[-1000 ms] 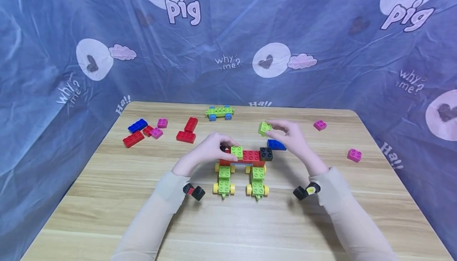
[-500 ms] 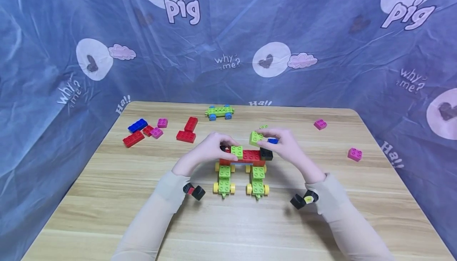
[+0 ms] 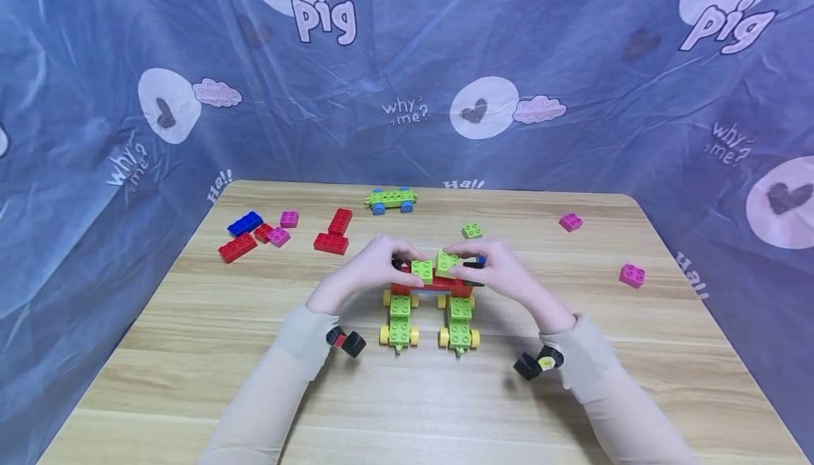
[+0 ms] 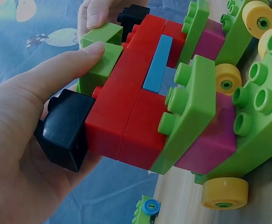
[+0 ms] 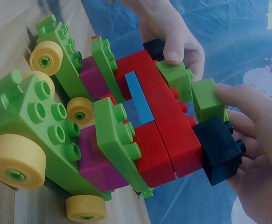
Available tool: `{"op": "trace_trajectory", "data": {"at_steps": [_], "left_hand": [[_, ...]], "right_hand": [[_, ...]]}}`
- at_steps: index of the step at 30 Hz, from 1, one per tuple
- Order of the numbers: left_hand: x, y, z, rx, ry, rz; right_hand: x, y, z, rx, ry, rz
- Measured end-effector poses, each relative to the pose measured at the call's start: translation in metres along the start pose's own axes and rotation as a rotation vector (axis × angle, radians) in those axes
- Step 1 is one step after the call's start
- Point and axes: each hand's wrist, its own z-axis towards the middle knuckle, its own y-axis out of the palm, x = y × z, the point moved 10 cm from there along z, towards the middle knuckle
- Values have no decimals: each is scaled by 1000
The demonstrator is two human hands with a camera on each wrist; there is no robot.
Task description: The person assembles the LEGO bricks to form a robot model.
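Observation:
In the middle of the table stands a build of toy bricks. Red bricks (image 3: 445, 283) bridge two green wheeled bases (image 3: 399, 331) with yellow wheels; purple bricks (image 4: 210, 133) and a thin blue piece (image 4: 159, 65) show underneath. Black bricks (image 5: 219, 149) sit at both ends on top. My left hand (image 3: 378, 266) pinches a green brick (image 3: 422, 271) on the red top, thumb on its near side. With thumb and fingers, my right hand (image 3: 499, 267) holds a second green brick (image 5: 208, 100) close over the red studs, between the first one and the right black brick.
Behind the build lie a loose green brick (image 3: 472, 230) and a mostly hidden blue brick (image 3: 481, 260). Farther back is a green base with blue wheels (image 3: 391, 200). Red bricks (image 3: 331, 243) and a blue brick (image 3: 245, 223) lie left, pink bricks (image 3: 632, 275) right.
My right hand has moved left and nearer with its green brick, from behind the build to over the red top. The left hand has stayed on its green brick.

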Motion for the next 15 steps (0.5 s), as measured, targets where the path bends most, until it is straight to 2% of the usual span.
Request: {"op": "trace_trajectory", "data": {"at_steps": [15], "left_hand": [[3,0,0,0,14,1]], "right_hand": [[-6,10,3,-30,-78,-43]]}}
